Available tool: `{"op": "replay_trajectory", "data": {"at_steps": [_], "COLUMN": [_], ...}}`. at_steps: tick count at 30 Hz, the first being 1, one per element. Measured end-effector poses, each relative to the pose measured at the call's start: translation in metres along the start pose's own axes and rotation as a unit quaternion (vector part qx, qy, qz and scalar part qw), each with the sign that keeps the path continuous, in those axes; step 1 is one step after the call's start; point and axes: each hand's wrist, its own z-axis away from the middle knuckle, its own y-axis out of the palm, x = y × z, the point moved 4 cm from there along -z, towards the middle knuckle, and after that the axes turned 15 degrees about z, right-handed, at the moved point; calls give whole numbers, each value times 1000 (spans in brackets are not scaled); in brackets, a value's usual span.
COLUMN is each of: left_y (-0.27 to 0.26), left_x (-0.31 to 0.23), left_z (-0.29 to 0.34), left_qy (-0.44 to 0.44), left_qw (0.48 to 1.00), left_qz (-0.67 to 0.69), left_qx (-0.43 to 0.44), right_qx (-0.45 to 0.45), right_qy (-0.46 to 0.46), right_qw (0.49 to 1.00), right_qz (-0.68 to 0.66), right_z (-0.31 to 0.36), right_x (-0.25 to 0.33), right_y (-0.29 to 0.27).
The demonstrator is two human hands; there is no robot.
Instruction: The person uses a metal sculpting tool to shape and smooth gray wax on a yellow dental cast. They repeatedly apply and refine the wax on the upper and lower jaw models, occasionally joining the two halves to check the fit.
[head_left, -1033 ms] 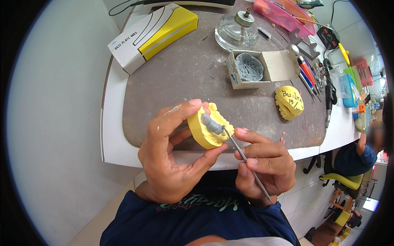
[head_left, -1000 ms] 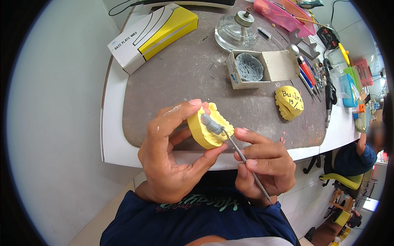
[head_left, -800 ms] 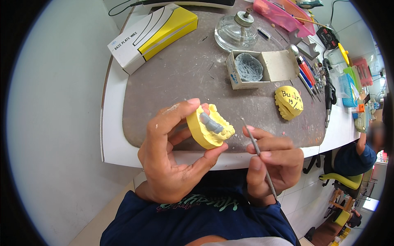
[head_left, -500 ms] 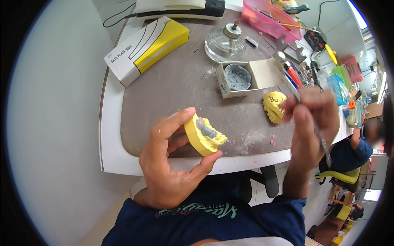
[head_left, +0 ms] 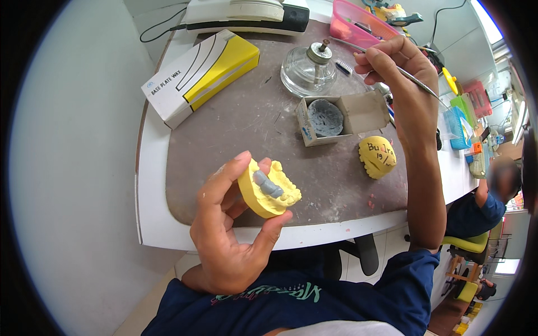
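Observation:
Between the thumb and fingers of my left hand [head_left: 230, 229] is a yellow dental cast [head_left: 255, 196], held above the near edge of the table. A patch of grey wax [head_left: 268, 185] covers part of its tooth row. My right hand [head_left: 404, 70] is raised at the far right, pinching a thin metal wax carving tool [head_left: 417, 82]. The tool's tip reaches toward the wick of a glass spirit burner [head_left: 309, 71]; I see no clear flame. Below the burner, an open small carton holds a round cake of grey wax [head_left: 325, 117]. A second yellow cast [head_left: 378, 157] lies on the table beneath my right forearm.
A white and yellow box [head_left: 202, 75] lies at the far left, before a white and black device [head_left: 246, 17]. A pink basket [head_left: 358, 28] stands at the back. Pink crumbs dot the brown tabletop [head_left: 224, 134]. Another person [head_left: 476, 207] sits at the far right.
My right hand has moved up and away with the carving tool, from beside the second cast to near the burner. My left hand has shifted slightly left, still holding its cast.

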Motion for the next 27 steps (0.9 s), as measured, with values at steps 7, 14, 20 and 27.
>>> {"op": "replay_trajectory", "data": {"at_steps": [7,14,20,27], "left_y": [0,-2,-6,-4], "left_x": [3,4,-1,-4], "left_z": [-2,-3,-2,-2], "left_qy": [0,-16,-16,-23], "left_qw": [999,994,996,995], "left_qz": [21,90,90,95], "left_qx": [-33,-55,-24,-14], "right_qx": [7,0,13,8], "right_qy": [12,43,29,17], "right_qw": [1000,999,999,999], "right_qz": [4,0,-27,-29], "right_z": [2,3,3,3], "right_x": [-4,-7,-3,-1], "right_y": [1,0,1,0]}}
